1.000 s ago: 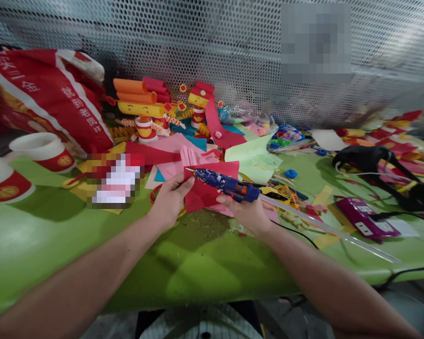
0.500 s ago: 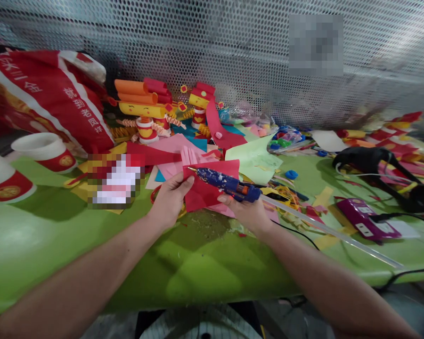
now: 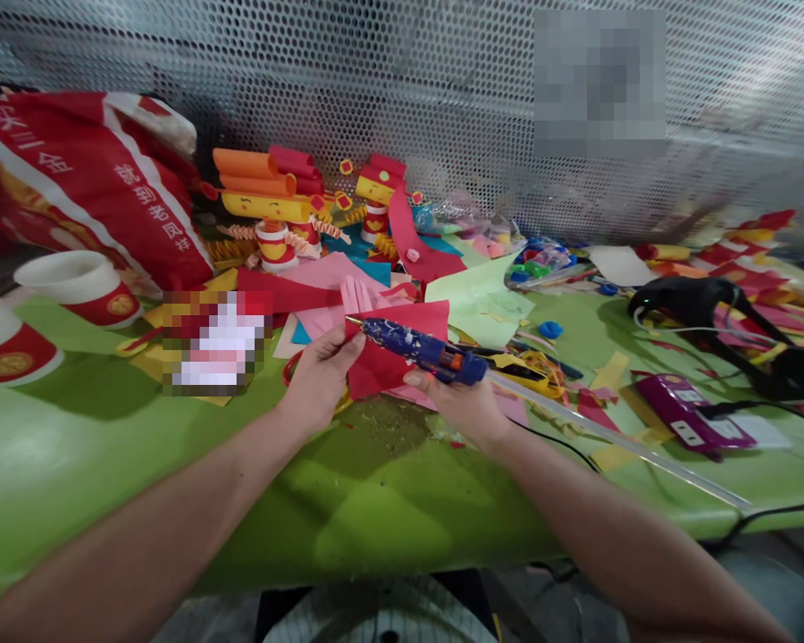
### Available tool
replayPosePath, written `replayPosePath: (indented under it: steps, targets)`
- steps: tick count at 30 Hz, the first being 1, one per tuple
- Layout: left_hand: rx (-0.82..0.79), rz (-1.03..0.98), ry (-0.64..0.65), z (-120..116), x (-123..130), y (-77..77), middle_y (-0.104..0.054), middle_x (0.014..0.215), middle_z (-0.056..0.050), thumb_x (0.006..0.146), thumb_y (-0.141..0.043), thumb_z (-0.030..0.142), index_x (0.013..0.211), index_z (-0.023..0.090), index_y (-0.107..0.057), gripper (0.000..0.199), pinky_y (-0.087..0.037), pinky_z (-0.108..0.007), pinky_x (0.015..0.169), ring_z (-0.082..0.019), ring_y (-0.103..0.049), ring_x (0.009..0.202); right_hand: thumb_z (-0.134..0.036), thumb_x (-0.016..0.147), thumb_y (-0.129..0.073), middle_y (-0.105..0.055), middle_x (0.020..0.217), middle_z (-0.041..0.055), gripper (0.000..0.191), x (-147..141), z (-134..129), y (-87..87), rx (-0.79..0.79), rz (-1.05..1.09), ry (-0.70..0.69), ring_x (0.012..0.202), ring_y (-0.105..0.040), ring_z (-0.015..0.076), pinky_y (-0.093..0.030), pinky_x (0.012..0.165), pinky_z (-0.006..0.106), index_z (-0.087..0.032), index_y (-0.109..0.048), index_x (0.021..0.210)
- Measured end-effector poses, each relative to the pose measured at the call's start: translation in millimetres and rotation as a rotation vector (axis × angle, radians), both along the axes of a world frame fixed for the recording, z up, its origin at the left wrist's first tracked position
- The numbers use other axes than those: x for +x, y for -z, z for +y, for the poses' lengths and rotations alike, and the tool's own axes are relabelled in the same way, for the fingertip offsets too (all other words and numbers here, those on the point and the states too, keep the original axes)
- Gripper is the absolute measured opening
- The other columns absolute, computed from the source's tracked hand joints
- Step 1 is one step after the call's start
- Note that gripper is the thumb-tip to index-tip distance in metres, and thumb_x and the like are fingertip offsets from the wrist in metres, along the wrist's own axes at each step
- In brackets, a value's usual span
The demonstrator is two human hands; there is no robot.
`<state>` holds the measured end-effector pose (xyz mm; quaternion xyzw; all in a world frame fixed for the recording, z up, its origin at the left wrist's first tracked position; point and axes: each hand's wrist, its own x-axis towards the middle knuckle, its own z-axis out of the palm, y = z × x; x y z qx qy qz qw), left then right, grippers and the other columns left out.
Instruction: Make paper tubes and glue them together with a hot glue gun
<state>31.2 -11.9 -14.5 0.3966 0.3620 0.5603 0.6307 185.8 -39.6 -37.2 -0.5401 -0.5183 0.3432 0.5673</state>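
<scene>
A blue, glue-smeared hot glue gun (image 3: 408,346) lies in my right hand (image 3: 469,406), whose fingers wrap its grip from below. Its metal nozzle points left, close to the upper left edge of a red sheet of paper (image 3: 375,379). My left hand (image 3: 318,379) pinches that edge between thumb and fingers, with the nozzle tip just above the thumb. A clear glue stick (image 3: 616,438) runs out of the gun's back end toward the lower right. Behind the red paper lie pink paper strips (image 3: 356,293) and a pale green sheet (image 3: 479,299).
Paper figures (image 3: 268,210) stand at the back before a perforated metal wall (image 3: 389,71). Two paper cups (image 3: 84,286) and a red bag (image 3: 94,179) occupy the left. A purple power strip (image 3: 690,415), black cables and paper scraps lie on the green table (image 3: 194,500) at right.
The whole scene has shifted slightly left with the camera. Both hands keep their holds, and the nozzle stays at the red paper's edge.
</scene>
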Motion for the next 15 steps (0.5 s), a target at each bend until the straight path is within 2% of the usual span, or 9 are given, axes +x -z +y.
replayPosePath:
  steps: [6,11,15]
  targets:
    - [-0.005,-0.029,0.022,1.3,-0.2,1.7,-0.07,0.071,-0.002,0.063,-0.076,0.027,0.074,0.017,-0.069,0.016,-0.052,-0.03,0.066,-0.019,-0.065,0.073,-0.053,0.045,-0.078,-0.068,0.071,0.0027,0.047,-2.2,0.6,-3.9,-0.024,0.054,0.012,0.068,-0.065,0.0195,-0.055,0.068,0.036,-0.022,-0.055,0.072]
    - [0.006,-0.014,0.028,1.4,-1.6,1.5,-0.071,0.074,-0.002,0.065,-0.074,0.027,0.08,0.018,-0.071,0.017,-0.051,-0.028,0.066,-0.018,-0.066,0.073,-0.049,0.05,-0.077,-0.069,0.071,0.0033,0.038,-0.4,1.0,-7.4,-0.024,0.09,-0.134,0.065,-0.065,0.0202,-0.056,0.061,0.035,-0.022,-0.056,0.067]
    - [-0.028,-0.016,0.035,0.2,-1.5,-0.3,-0.071,0.074,-0.003,0.064,-0.076,0.028,0.08,0.018,-0.071,0.02,-0.053,-0.03,0.066,-0.02,-0.066,0.075,-0.044,0.056,-0.075,-0.069,0.077,0.0048,0.033,7.3,3.3,1.5,-0.026,-0.02,-0.045,0.074,-0.065,0.0223,-0.054,0.072,0.04,-0.022,-0.059,0.075]
